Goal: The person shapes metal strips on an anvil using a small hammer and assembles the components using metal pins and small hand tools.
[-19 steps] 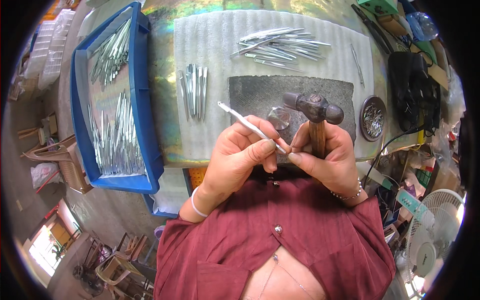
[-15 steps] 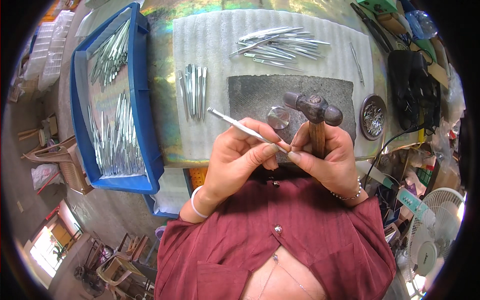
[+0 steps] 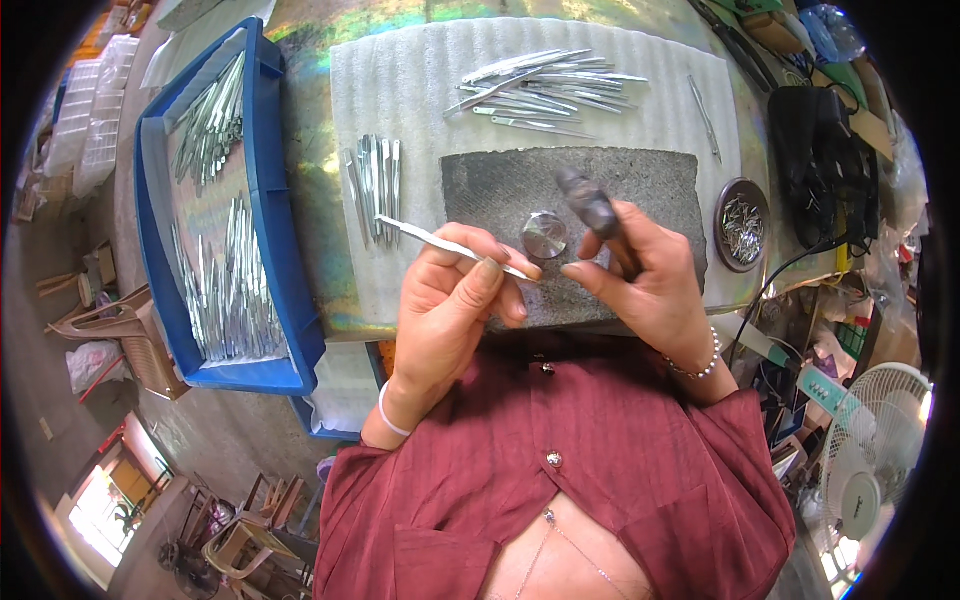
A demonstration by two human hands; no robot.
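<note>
My left hand (image 3: 450, 285) pinches a thin silvery metal strip (image 3: 430, 238), tilted with its far end up and to the left. In my right hand (image 3: 655, 290) is a hammer (image 3: 588, 203), its head blurred and raised over the dark grey slab (image 3: 480, 180); the fingers close round its wooden handle. Between the two hands, a round shiny metal block (image 3: 545, 235) sits on the slab. A dish of small shiny metal pieces (image 3: 742, 232) stands right of the slab. My hands are apart from each other.
White foam sheeting (image 3: 400, 90) lies under the slab, bearing a heap of metal strips (image 3: 550, 85) at the back and a short row of strips (image 3: 376, 190) at left. A blue tray (image 3: 270, 200) with more strips is further left. A fan (image 3: 870, 470) stands lower right.
My hands have moved apart. The left has gone left with the strip, now lying flatter; the right has turned, and the hammer head has swung left and blurred.
</note>
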